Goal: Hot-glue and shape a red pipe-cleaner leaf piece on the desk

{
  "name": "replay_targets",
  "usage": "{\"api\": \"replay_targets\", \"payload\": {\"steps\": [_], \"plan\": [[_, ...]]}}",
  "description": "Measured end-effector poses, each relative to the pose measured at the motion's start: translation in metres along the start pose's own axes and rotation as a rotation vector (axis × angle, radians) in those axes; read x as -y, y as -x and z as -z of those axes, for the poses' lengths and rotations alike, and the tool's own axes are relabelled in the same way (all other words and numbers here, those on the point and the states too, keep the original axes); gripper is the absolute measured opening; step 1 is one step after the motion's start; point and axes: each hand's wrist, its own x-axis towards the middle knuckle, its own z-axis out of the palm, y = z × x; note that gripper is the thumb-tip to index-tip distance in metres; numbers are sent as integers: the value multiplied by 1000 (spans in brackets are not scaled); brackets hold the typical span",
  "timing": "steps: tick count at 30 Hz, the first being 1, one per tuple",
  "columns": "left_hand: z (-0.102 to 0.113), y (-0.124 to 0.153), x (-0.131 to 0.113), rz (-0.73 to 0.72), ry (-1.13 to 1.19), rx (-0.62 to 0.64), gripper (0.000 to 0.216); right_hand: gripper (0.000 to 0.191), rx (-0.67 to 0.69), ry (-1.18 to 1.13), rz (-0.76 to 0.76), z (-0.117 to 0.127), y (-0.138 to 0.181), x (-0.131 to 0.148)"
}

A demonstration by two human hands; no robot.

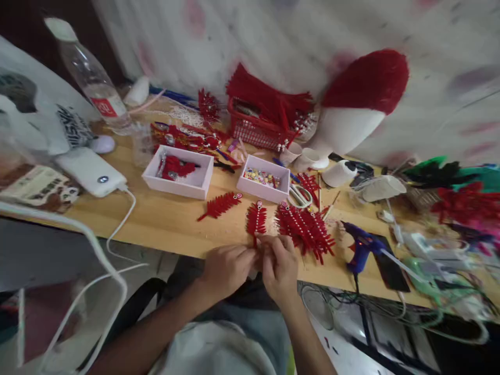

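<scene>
My left hand (226, 268) and my right hand (279, 265) meet at the front edge of the wooden table (164, 219). Both have their fingers pinched on the lower stem of a red feather-like ornament (256, 219) that lies on the table just beyond them. A similar single red ornament (219, 205) lies to the left. A pile of the same red pieces (305, 229) sits right of my right hand.
Two white trays (178, 173) (264, 185) hold red bits and beads. Behind stand a red basket (255, 130), a white mannequin head with red cap (355, 112), a bottle (91, 78). Scissors (300, 196), a blue glue gun (361, 250), a power bank (89, 171) and cables lie around.
</scene>
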Motion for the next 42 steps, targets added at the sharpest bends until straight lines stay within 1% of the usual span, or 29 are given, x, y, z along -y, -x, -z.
{"api": "replay_targets", "payload": {"steps": [6, 12, 15, 16, 18, 20, 23, 25, 28, 30, 33, 35, 37, 39, 41, 42], "plan": [[2, 1, -1, -6, 10, 3, 17, 35, -13, 8, -13, -2, 0, -2], [0, 1, 0, 13, 25, 43, 22, 32, -29, 9, -21, -4, 1, -1], [4, -1, -2, 42, 68, 68, 24, 31, -41, 4, -22, -2, 0, 1], [7, -2, -4, 74, 110, 71, 25, 29, -63, 11, -24, 0, 0, 2], [18, -5, -8, 185, 260, 58, 25, 25, -114, 48, -40, 3, 3, 5], [32, -8, -11, 359, 477, -2, 27, 16, -164, 114, -68, 5, 7, 9], [49, -13, -8, 651, 765, -146, 34, 2, -211, 201, -86, 2, 17, 15], [53, -14, -2, 786, 906, -185, 38, 6, -187, 223, -102, -3, 22, 17], [52, -10, 4, 873, 1041, -174, 41, 8, -126, 202, -176, -10, 24, 18], [53, -7, 3, 913, 1120, -210, 38, 9, -125, 176, -204, -11, 23, 18], [59, -3, -7, 1032, 1355, -270, 32, 8, -151, 142, -182, -7, 23, 23], [64, -2, -15, 1116, 1519, -280, 35, 6, -153, 136, -143, -2, 24, 27], [67, -1, -21, 1165, 1626, -282, 39, 5, -156, 149, -97, 6, 24, 30], [68, -1, -24, 1185, 1707, -276, 38, 5, -182, 166, -74, 19, 25, 29], [67, -1, -23, 1199, 1776, -260, 34, 5, -256, 191, -91, 37, 26, 24], [66, -1, -21, 1204, 1797, -251, 32, 5, -314, 210, -120, 48, 27, 20]]}}
